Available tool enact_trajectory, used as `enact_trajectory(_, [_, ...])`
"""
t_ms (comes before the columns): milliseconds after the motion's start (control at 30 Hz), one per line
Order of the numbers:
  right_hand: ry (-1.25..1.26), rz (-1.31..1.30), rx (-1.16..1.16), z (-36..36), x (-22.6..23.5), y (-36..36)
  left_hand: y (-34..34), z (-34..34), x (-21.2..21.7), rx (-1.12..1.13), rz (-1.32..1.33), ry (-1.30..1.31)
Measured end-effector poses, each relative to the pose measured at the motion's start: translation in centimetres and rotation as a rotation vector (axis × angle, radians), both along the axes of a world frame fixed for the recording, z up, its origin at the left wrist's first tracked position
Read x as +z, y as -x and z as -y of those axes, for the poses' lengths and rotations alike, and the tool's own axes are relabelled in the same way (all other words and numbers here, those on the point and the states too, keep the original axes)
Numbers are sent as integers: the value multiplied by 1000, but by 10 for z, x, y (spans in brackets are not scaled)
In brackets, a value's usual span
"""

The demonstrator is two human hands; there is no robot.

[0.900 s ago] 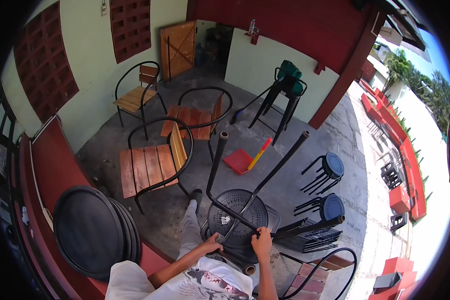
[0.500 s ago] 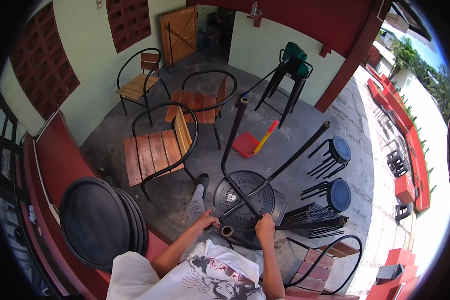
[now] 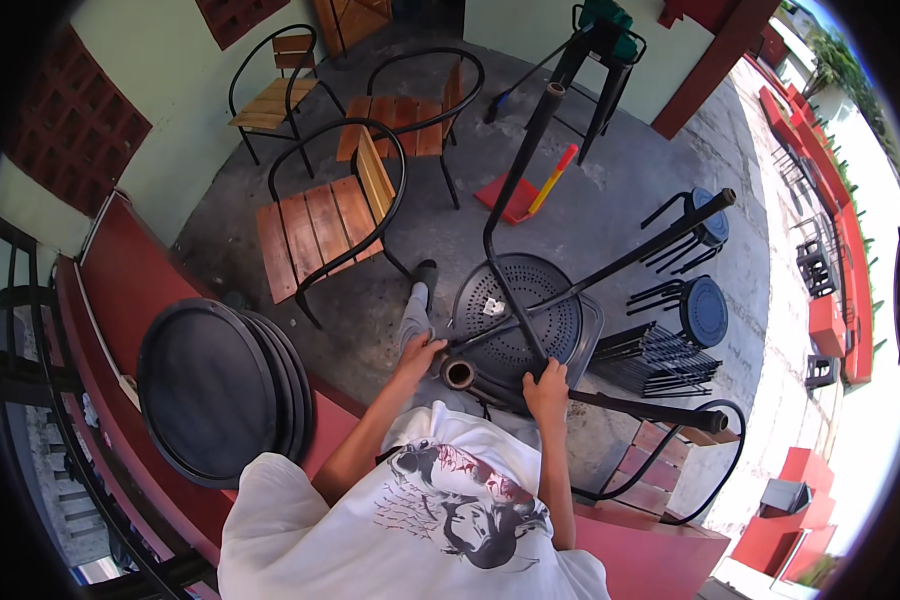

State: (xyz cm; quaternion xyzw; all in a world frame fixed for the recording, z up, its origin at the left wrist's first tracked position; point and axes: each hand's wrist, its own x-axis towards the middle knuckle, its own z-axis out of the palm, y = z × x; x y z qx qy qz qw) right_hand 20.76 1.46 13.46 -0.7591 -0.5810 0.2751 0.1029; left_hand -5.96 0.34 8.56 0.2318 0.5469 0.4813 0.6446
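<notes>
In front of me stands an upturned black metal frame (image 3: 515, 308) with splayed tubular legs that cross in the middle. One leg's hollow end (image 3: 458, 374) points up at me. My left hand (image 3: 420, 356) is closed on the frame's left side, beside that hollow end; its fingertips are partly hidden. My right hand (image 3: 547, 386) grips the frame near the base of the leg running right. Beneath the crossing tubes shows a round, perforated dark disc (image 3: 550, 345) with a small pale label. Whether the disc and frame are joined, I cannot tell.
Wood-slat armchairs (image 3: 310, 225) stand ahead left. A red dustpan (image 3: 510, 200) lies beyond the frame. Black round stools (image 3: 705, 310) are at the right, near another slatted chair (image 3: 645, 465). Stacked black round tops (image 3: 205, 390) lean by the red ledge (image 3: 140, 300) at my left.
My view has tipped downward, so the room sits higher in the picture. The frame's far legs look larger and further right. Both hands keep their hold at about the same places.
</notes>
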Motion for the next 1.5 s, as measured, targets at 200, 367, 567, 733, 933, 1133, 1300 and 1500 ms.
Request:
enact_trajectory(200, [-40,-42,-29,4,-7,-4,3,5,46,-95,-178,163])
enact_trajectory(367, [-52,-44,-40,3,-12,-4,17,4,15,-23,271,318])
enact_trajectory(567, [-82,-81,-10,3,-13,-5,22,12,-17,41,627,232])
enact_trajectory(733, [-95,-81,-25,5,-14,-6,28,19,-78,-60,865,94])
enact_trajectory(933, [-127,-80,-23,6,-24,-10,30,17,-65,-176,708,233])
enact_trajectory(1133, [-112,-93,-26,5,-20,-7,31,13,-63,-300,332,241])
enact_trajectory(1300, [-107,-98,-24,7,-20,-9,20,15,3,-428,289,-159])
enact_trajectory(1500, [-123,-63,-9,6,-28,-11,9,19,30,-385,-255,-326])
